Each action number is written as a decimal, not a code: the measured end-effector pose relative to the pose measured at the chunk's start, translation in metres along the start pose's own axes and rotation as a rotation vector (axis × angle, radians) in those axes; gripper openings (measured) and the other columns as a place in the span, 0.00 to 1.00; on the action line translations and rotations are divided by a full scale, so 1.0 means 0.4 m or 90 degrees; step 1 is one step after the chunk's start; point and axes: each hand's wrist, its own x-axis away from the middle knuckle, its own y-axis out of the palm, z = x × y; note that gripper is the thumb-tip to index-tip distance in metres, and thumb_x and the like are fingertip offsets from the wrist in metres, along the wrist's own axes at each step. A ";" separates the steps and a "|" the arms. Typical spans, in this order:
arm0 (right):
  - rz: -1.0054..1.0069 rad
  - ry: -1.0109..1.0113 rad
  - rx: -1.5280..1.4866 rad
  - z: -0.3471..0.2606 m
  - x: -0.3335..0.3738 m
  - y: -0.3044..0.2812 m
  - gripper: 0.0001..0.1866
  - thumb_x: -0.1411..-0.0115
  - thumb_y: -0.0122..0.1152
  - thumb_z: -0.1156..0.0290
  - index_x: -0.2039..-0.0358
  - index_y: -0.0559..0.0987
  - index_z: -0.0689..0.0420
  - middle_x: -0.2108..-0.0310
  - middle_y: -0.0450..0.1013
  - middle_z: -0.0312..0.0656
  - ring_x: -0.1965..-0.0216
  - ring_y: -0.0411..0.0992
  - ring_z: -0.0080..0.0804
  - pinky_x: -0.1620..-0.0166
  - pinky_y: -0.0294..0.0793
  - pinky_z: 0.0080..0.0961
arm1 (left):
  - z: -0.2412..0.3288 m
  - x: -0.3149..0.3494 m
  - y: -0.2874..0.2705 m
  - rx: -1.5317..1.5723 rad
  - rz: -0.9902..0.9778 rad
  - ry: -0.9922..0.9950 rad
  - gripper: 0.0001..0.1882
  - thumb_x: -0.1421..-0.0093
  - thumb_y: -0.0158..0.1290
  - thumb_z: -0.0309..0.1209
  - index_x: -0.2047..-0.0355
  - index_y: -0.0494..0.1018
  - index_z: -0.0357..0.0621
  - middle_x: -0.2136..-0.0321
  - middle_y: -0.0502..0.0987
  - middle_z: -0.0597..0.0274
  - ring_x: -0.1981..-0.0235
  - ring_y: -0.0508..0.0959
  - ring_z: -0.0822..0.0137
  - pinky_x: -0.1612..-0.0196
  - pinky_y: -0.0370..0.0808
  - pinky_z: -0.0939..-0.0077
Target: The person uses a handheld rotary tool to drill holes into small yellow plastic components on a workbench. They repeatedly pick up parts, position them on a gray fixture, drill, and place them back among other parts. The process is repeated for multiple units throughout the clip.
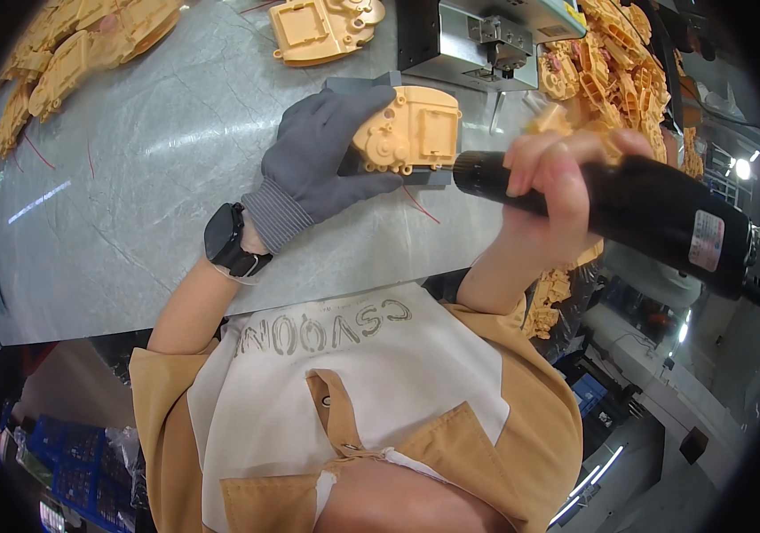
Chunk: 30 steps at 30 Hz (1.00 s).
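The left hand (322, 155) wore a plain grey knit glove with a ribbed cuff, plus a black watch (229, 240) on the wrist. The plastic housing (408, 131) at centre top was pale yellow-orange, same as the piles of parts (78, 44) upper left. The bare right hand (558, 191) gripped a black power screwdriver (655, 218) with a white-and-red label. The surface (131, 195) was mottled grey.

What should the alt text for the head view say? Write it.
A gloved left hand steadies a tan plastic housing on a grey worktable while the bare right hand presses a black power screwdriver against its side. More tan parts lie piled around.
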 end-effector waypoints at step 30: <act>0.019 -0.126 0.120 0.119 -0.263 -0.038 0.20 0.52 0.52 0.83 0.57 0.63 0.63 0.85 0.65 0.42 0.86 0.64 0.31 0.78 0.67 0.27 | 0.001 -0.010 -0.032 -0.021 -0.074 -0.044 0.38 0.60 0.64 0.41 0.48 0.62 0.54 0.58 0.70 0.61 0.55 0.69 0.58 0.49 0.64 0.64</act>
